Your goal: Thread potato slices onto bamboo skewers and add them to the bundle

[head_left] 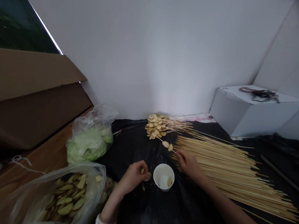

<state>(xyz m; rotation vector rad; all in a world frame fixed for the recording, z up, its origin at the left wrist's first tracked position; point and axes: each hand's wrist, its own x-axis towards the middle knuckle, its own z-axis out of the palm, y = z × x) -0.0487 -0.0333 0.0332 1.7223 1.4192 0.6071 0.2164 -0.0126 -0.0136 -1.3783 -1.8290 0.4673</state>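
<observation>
My right hand [187,163] is closed on a thin wooden skewer [159,138] that points up and to the left. Two potato slices [165,144] are threaded partway along it. Left of the white paper cup [164,169], my left hand [136,174] is curled shut around a potato slice [142,170], mostly covered by the fingers. Inside the cup one slice [170,182] leans against the wall. Beyond the hands lies a pile of skewered potato slices [155,125]. A wide spread of bare skewers [219,165] lies beside my right hand.
An open plastic bag of potato slices [68,198] stands at the lower left, with a tied bag of pale green vegetables [90,142] behind it. A cardboard box [31,109] is at far left. On the right, a white box [254,111] carries a dark cord [263,94].
</observation>
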